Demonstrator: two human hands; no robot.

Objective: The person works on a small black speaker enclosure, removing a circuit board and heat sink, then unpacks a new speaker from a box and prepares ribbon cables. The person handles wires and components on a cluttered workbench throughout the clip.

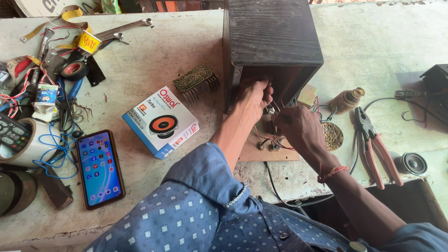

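Observation:
A dark wooden speaker cabinet (273, 32) lies on the worn workbench (154, 56) with its open side toward me. My left hand (254, 98) reaches into the opening, fingers curled inside and partly hidden. My right hand (298, 130) hovers just below the opening, pinching thin red and black wires (280, 142) that run from the cabinet. Under both hands rests a brown board (252, 151) bearing small metal terminals. What the left fingers grip inside cannot be made out.
Left of the cabinet are a green circuit board with heat sink (196, 80), a white-blue speaker box (161, 121) and a lit phone (99, 168). Tape, spanners and wires clutter the far left. Red-handled pliers (375, 149), a small speaker (413, 163) and a brown bottle (346, 99) lie right.

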